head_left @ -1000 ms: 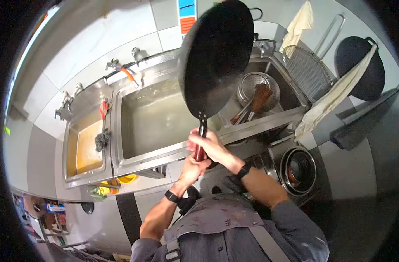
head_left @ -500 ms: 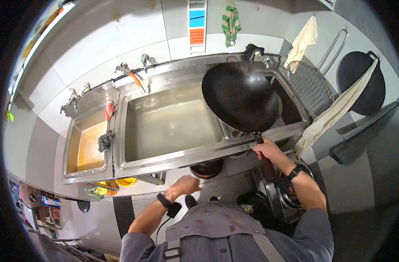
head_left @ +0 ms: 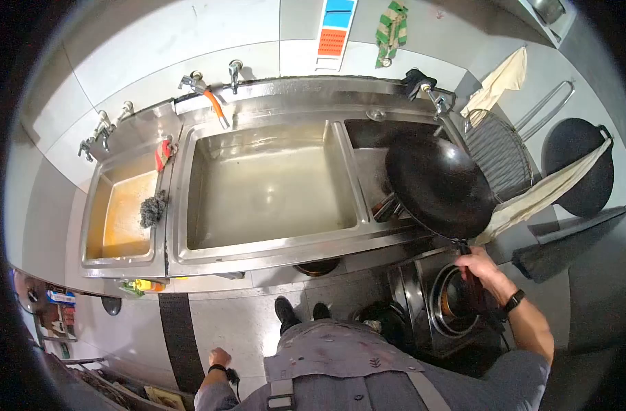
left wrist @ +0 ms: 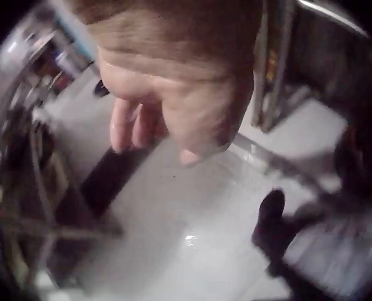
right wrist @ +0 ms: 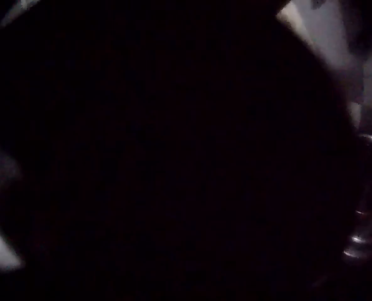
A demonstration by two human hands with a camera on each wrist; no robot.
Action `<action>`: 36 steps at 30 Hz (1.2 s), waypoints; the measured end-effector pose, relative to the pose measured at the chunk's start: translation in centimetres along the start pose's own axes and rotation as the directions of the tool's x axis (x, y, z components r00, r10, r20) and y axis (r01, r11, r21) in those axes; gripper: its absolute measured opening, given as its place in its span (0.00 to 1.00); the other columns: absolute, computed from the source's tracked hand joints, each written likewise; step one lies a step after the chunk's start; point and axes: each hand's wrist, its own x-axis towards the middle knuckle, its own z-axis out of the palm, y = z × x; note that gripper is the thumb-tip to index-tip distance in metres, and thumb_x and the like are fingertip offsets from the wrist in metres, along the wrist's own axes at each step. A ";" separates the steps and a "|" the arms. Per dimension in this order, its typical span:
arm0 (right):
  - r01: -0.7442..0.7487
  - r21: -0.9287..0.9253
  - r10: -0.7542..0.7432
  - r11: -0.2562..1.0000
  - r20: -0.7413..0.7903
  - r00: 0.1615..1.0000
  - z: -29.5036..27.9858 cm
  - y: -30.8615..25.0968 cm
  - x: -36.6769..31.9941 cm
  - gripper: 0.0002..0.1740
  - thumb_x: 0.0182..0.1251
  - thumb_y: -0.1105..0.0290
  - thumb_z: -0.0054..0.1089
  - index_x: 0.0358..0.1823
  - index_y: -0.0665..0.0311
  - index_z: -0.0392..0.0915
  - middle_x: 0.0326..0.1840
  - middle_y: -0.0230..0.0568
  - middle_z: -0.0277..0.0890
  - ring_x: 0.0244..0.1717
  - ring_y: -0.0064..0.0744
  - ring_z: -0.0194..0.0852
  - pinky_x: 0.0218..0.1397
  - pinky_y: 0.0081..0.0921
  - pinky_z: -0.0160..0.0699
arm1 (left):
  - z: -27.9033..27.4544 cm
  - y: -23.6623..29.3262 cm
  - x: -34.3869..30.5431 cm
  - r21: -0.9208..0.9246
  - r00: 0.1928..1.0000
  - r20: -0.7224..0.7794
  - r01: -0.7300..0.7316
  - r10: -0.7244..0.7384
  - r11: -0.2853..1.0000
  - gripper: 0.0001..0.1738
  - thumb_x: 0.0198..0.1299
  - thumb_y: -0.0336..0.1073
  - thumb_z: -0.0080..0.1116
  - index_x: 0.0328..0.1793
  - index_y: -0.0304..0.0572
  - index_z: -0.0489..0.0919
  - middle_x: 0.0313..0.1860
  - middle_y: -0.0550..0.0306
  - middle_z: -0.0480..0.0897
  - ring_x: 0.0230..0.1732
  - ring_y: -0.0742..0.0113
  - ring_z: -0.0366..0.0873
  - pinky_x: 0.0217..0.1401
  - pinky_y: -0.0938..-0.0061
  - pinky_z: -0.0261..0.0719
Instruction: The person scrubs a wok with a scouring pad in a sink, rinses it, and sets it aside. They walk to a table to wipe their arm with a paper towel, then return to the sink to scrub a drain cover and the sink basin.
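My right hand (head_left: pixel 480 266) grips the dark handle of a large black wok (head_left: pixel 437 183). The wok is held over the right-hand sink basin (head_left: pixel 369 156) and hides much of it, with its handle toward me. Metal utensil handles (head_left: pixel 389 207) show at the wok's left edge. Low at my left side hangs my left hand (head_left: pixel 219 357), holding nothing. The left wrist view shows that hand (left wrist: pixel 179 106) with loosely bent fingers above the pale floor. A dark mass blocks nearly all of the right wrist view.
Cloudy water stands in the wide middle basin (head_left: pixel 272 185). Left of it, a small basin (head_left: pixel 124 205) has a dark scrubber (head_left: pixel 152 209) on its edge. A wire strainer (head_left: pixel 499 154) and another black pan (head_left: pixel 580 168) hang at right. Below stand nested metal pots (head_left: pixel 436 308).
My left hand has let go of the wok's handle and dropped to my left side. With my right hand holding it, the wok has tilted down and moved right, over the right basin.
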 end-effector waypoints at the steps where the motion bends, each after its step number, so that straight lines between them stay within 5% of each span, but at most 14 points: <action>1: -0.020 -0.022 0.020 1.000 -0.006 1.000 -0.5 0.1 -0.4 0.09 0.61 0.70 0.66 0.30 0.63 0.74 0.22 0.33 0.73 0.20 0.26 0.72 0.24 0.27 0.69 | 0.7 0.3 -0.7 -0.050 0.993 0.032 0.117 -0.116 0.992 0.23 0.70 0.51 0.58 0.61 0.45 0.86 0.70 0.53 0.80 0.64 0.45 0.82 0.63 0.54 0.83; 5: -0.102 -0.053 0.099 0.993 -0.052 0.994 -1.5 -0.5 -2.4 0.08 0.62 0.71 0.66 0.30 0.63 0.74 0.22 0.33 0.73 0.20 0.27 0.73 0.24 0.27 0.69 | 0.1 2.2 -1.4 0.190 0.982 -0.125 -0.118 0.143 0.975 0.31 0.63 0.56 0.65 0.67 0.46 0.83 0.73 0.49 0.76 0.72 0.41 0.75 0.74 0.48 0.75; 7: -0.133 -0.005 0.132 0.991 -0.106 0.986 -1.1 -1.4 -3.4 0.07 0.62 0.71 0.65 0.32 0.64 0.75 0.22 0.33 0.73 0.20 0.27 0.73 0.25 0.26 0.70 | -0.6 3.8 0.9 -0.371 0.998 0.056 -0.016 0.039 0.928 0.37 0.58 0.60 0.68 0.69 0.49 0.81 0.76 0.48 0.73 0.77 0.39 0.68 0.79 0.45 0.67; 9: -0.137 -0.057 0.131 0.989 -0.099 0.986 -0.9 -1.6 -4.0 0.08 0.62 0.71 0.65 0.30 0.64 0.75 0.22 0.33 0.73 0.20 0.27 0.73 0.26 0.26 0.70 | -3.9 5.5 1.0 -0.370 0.951 0.310 0.117 0.004 0.922 0.36 0.60 0.61 0.67 0.70 0.51 0.81 0.76 0.51 0.74 0.77 0.40 0.68 0.80 0.43 0.65; 11: -0.151 -0.043 0.144 0.988 -0.144 0.979 -0.6 -1.8 -3.8 0.12 0.61 0.68 0.68 0.24 0.66 0.76 0.21 0.38 0.76 0.21 0.33 0.75 0.28 0.31 0.72 | -5.1 6.2 1.3 0.020 0.986 0.126 -0.115 0.111 0.993 0.42 0.58 0.70 0.65 0.69 0.47 0.81 0.76 0.46 0.75 0.76 0.40 0.71 0.78 0.40 0.67; 12: -0.152 -0.044 0.144 0.987 -0.148 0.978 -0.4 -2.2 -3.8 0.12 0.61 0.68 0.68 0.24 0.66 0.76 0.21 0.38 0.76 0.21 0.33 0.75 0.28 0.31 0.72 | -5.0 7.4 3.9 -0.448 0.989 0.148 0.084 -0.019 0.890 0.41 0.56 0.67 0.68 0.66 0.46 0.83 0.69 0.48 0.82 0.72 0.46 0.77 0.78 0.39 0.66; 16: -0.160 -0.127 0.143 0.979 -0.134 0.981 0.2 -3.5 -2.7 0.11 0.61 0.68 0.67 0.24 0.65 0.77 0.21 0.38 0.76 0.21 0.32 0.75 0.29 0.33 0.73 | -8.1 8.7 4.5 -0.234 0.996 0.014 -0.081 0.086 0.969 0.34 0.56 0.61 0.69 0.60 0.44 0.87 0.62 0.46 0.86 0.69 0.41 0.79 0.74 0.49 0.75; 22: -0.079 -0.154 0.069 0.985 -0.069 0.995 2.5 -5.4 2.0 0.11 0.60 0.68 0.67 0.24 0.63 0.77 0.20 0.36 0.75 0.20 0.30 0.75 0.26 0.31 0.73 | -10.9 10.2 4.9 -0.521 0.912 -0.301 -0.403 0.280 0.752 0.21 0.60 0.50 0.66 0.51 0.44 0.89 0.47 0.41 0.90 0.54 0.42 0.86 0.61 0.56 0.83; 24: -0.066 -0.134 0.056 0.989 -0.080 0.995 3.1 -5.7 4.2 0.12 0.60 0.68 0.67 0.22 0.60 0.74 0.19 0.34 0.73 0.20 0.27 0.74 0.24 0.29 0.71 | -10.3 10.0 9.1 -0.457 0.766 -0.477 -0.635 0.430 0.623 0.19 0.61 0.48 0.68 0.51 0.47 0.89 0.48 0.42 0.89 0.54 0.43 0.87 0.60 0.58 0.84; 25: -0.059 -0.144 0.052 0.988 -0.056 0.997 3.3 -5.4 5.1 0.12 0.60 0.68 0.67 0.22 0.60 0.74 0.19 0.34 0.73 0.20 0.27 0.74 0.24 0.29 0.71 | -13.4 9.4 5.1 -0.634 0.789 -0.528 -0.613 0.314 0.472 0.16 0.62 0.45 0.69 0.50 0.45 0.90 0.48 0.46 0.91 0.52 0.52 0.89 0.57 0.61 0.84; 27: 0.029 -0.024 -0.030 0.999 -0.016 0.999 4.1 -5.0 7.7 0.13 0.61 0.68 0.68 0.22 0.59 0.73 0.19 0.33 0.72 0.19 0.26 0.72 0.23 0.28 0.71 | -22.3 9.3 -4.1 -0.894 0.857 -0.442 -0.400 0.263 -0.201 0.23 0.70 0.46 0.66 0.59 0.32 0.84 0.52 0.50 0.89 0.52 0.65 0.86 0.58 0.67 0.84; 28: 0.026 0.004 -0.026 1.000 0.075 0.997 3.7 -4.4 9.3 0.12 0.61 0.68 0.68 0.25 0.59 0.73 0.20 0.31 0.72 0.18 0.26 0.70 0.22 0.28 0.70 | -26.8 8.1 -8.0 -0.861 0.791 -0.508 -0.454 0.340 -0.230 0.27 0.73 0.49 0.62 0.63 0.30 0.80 0.58 0.46 0.87 0.56 0.62 0.85 0.63 0.68 0.82; 30: 0.129 -0.063 -0.127 0.990 0.033 0.991 4.1 -4.2 11.4 0.11 0.63 0.66 0.67 0.28 0.58 0.74 0.20 0.29 0.71 0.18 0.25 0.69 0.22 0.27 0.68 | -32.8 7.6 -14.2 -0.556 0.650 -0.712 -0.293 0.265 -0.778 0.32 0.75 0.57 0.57 0.68 0.34 0.77 0.63 0.44 0.84 0.62 0.55 0.83 0.67 0.60 0.81; 36: 0.211 -0.111 -0.199 0.971 0.115 0.973 3.3 -1.3 17.6 0.13 0.61 0.63 0.65 0.25 0.60 0.72 0.17 0.31 0.68 0.16 0.30 0.67 0.22 0.31 0.66 | -42.5 4.9 -20.5 -0.016 0.334 -0.942 -0.039 0.002 -0.999 0.45 0.71 0.75 0.40 0.66 0.37 0.77 0.60 0.39 0.84 0.57 0.44 0.85 0.60 0.52 0.83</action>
